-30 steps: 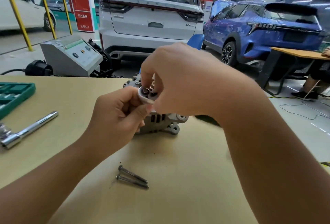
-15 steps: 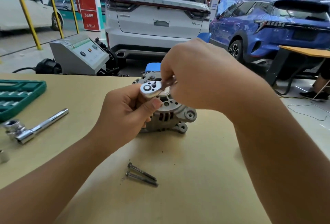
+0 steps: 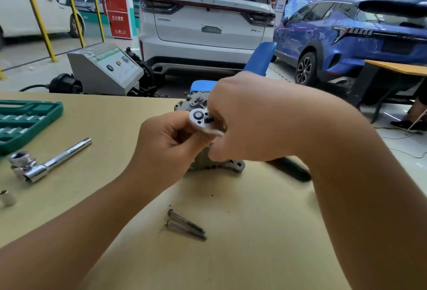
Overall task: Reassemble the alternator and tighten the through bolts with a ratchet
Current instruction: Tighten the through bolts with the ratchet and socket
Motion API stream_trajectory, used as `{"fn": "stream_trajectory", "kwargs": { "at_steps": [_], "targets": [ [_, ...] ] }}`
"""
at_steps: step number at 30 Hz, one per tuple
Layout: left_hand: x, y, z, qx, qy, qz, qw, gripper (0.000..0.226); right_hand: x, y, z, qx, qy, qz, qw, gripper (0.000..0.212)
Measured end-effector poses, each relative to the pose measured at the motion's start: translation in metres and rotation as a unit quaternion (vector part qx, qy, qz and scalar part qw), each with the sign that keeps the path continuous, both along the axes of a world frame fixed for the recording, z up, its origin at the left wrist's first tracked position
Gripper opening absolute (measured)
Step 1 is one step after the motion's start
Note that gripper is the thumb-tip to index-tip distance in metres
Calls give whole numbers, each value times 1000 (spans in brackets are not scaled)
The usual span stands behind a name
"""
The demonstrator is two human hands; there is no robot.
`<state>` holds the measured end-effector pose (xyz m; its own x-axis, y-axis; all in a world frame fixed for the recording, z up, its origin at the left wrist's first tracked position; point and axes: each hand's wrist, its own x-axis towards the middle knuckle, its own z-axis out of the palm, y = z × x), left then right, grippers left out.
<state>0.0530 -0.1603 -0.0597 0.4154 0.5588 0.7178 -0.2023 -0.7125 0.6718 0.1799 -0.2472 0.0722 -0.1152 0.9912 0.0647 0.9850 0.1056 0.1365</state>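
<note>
The alternator stands at mid-frame on the bench, mostly hidden behind both hands; only its grey cast top and a lower lug show. Over it sits the ratchet, round head up. Since half a second ago the head has turned: its small black lever now points right, toward the right hand, whose grip is curled round the ratchet just behind the head. The left hand pinches the head's near edge from below, much as before. The black handle pokes out lower right under the right wrist.

Two dark bolts lie side by side in the lower middle, unmoved. At left are a chromed socket bar, a loose socket and a green tool tray. The bench top is smooth tan board.
</note>
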Motion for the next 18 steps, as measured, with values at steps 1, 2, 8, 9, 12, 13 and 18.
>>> {"fn": "stream_trajectory", "kwargs": {
  "at_steps": [1, 2, 8, 9, 12, 13, 18],
  "targets": [
    [0, 0, 1, 6, 6, -4, 1000, 27, -1, 0, 1, -12, 3, 0, 1000, 27],
    [0, 1, 1, 4, 12, -5, 1000, 28, -1, -2, 2, -3, 14, -1, 1000, 25],
    [-4, 8, -1, 7, 30, 0, 1000, 33, -4, -4, -3, 141, -9, -16, 990, 10],
    [-5, 9, -2, 13, 31, -5, 999, 33, -5, -4, -1, 128, -13, -8, 992, 4],
    [-7, 11, -5, 4, 33, -20, 999, 36, -8, -7, 2, 38, 9, -4, 999, 37],
    [-7, 11, -5, -3, 30, -23, 999, 34, -8, -7, 2, 23, 16, -3, 1000, 41],
    [-8, 14, -4, 3, 47, -27, 999, 23, -4, -8, 3, 103, 17, -38, 994, 19]
  ]
}}
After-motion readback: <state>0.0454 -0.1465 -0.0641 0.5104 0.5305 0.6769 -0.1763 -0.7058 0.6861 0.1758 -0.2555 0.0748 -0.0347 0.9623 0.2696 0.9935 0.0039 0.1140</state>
